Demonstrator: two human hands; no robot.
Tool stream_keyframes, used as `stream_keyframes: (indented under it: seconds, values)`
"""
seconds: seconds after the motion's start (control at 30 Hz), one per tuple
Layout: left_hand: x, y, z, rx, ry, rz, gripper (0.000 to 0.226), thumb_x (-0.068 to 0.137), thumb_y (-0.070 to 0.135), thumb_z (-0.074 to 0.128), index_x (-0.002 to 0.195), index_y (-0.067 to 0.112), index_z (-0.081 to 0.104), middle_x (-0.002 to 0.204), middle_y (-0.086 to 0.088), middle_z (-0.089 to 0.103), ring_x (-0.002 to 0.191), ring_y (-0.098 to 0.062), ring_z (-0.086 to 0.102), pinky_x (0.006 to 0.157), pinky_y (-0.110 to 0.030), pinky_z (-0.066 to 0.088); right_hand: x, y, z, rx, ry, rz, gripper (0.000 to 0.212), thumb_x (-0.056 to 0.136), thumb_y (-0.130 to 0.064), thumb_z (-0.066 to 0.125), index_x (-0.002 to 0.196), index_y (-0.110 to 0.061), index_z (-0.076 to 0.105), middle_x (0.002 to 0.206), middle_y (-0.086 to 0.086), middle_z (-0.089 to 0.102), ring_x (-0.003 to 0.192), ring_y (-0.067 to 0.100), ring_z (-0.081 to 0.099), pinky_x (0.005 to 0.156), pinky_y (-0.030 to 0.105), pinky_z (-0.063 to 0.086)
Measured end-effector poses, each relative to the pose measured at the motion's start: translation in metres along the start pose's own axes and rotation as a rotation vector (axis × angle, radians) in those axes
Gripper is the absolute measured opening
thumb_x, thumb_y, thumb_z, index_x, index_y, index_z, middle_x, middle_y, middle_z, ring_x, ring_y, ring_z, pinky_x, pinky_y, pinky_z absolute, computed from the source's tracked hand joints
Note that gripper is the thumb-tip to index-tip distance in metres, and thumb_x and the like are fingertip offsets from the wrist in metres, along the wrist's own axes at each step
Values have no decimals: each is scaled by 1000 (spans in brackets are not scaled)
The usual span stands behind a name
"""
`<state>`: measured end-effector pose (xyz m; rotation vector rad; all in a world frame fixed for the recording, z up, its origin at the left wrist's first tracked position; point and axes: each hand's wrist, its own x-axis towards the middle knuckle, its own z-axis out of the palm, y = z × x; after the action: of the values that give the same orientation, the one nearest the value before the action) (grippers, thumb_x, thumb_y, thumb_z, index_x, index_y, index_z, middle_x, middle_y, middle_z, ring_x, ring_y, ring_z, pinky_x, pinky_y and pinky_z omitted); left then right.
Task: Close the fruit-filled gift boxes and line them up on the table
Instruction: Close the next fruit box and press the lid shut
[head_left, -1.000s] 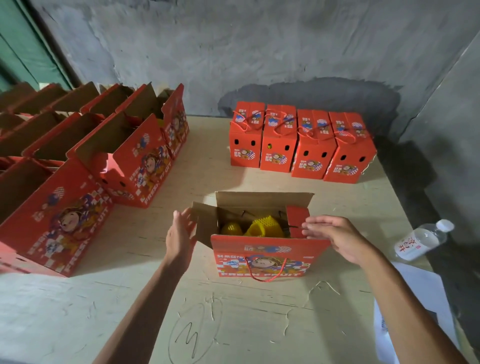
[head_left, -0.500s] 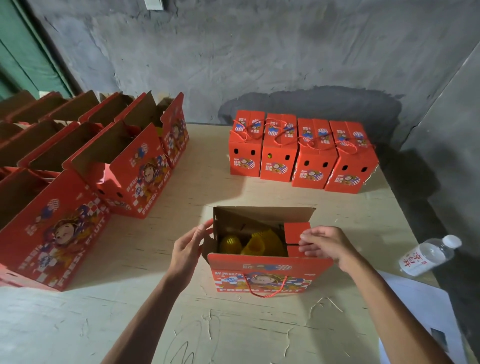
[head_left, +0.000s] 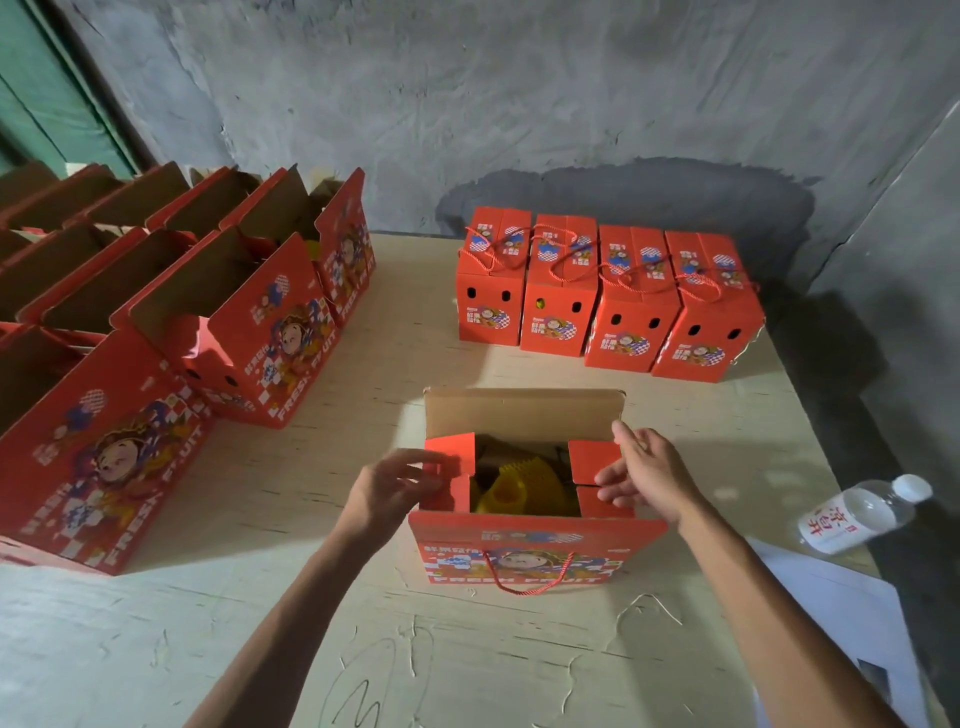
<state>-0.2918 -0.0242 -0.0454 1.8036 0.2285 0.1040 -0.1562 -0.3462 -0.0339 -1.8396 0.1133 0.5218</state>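
Note:
A red gift box (head_left: 535, 553) stands in front of me on the table, its top open, with yellow net-wrapped fruit (head_left: 514, 488) inside. Its long back flap stands upright. My left hand (head_left: 392, 486) presses the left side flap (head_left: 449, 457) down and inward with its fingers. My right hand (head_left: 647, 475) rests with spread fingers on the right side flap (head_left: 592, 462), which lies folded in. Several closed red boxes (head_left: 608, 296) stand in a row at the back of the table, rope handles on top.
Several open red boxes (head_left: 260, 332) crowd the left side of the table. A plastic water bottle (head_left: 862, 514) lies at the right edge, beside a white sheet (head_left: 841, 613). A grey wall stands close behind the table (head_left: 363, 649).
Both side flaps have been folded in over the fruit. My left hand moved from outside the box onto its left flap; my right hand stays on the right flap.

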Motion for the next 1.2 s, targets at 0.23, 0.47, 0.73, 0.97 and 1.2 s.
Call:
stream_keyframes:
  seconds: [0.23,0.47,0.73,0.97,1.2]
  values:
    - [17,-5,2,470,-2,178,26,84,15,84,106,8,73,93,-7,66,79,-25,58,69,-30,49,-4,4,-10,93,-47,-52,53,96,-68,48,130,-28,49,74,7,62,71,35,75,60,36,62]
    - [10,-9,2,475,-75,159,30,92,41,71,111,20,79,91,-7,68,78,-22,65,71,-39,54,-10,1,-10,38,-49,-76,56,88,-74,53,120,-28,52,87,14,61,73,35,76,61,35,62]
    - [3,-20,15,444,273,63,36,83,17,81,106,13,54,105,-2,57,78,-14,62,60,-40,55,-17,33,-17,-76,-47,-231,37,81,-46,84,113,-38,68,87,4,69,70,19,66,62,30,52]
    - [13,-23,-2,490,49,304,51,88,28,78,135,16,64,139,-5,58,119,-21,60,83,-39,62,-10,42,-18,-11,-91,-255,65,61,-64,91,119,-45,69,112,-9,76,103,18,74,83,38,63]
    - [13,-23,4,324,-26,121,45,82,64,75,124,50,67,138,24,56,127,-3,55,98,-32,54,-7,61,-11,-148,56,-405,60,69,-71,81,121,-45,67,61,-18,38,57,2,40,55,13,34]
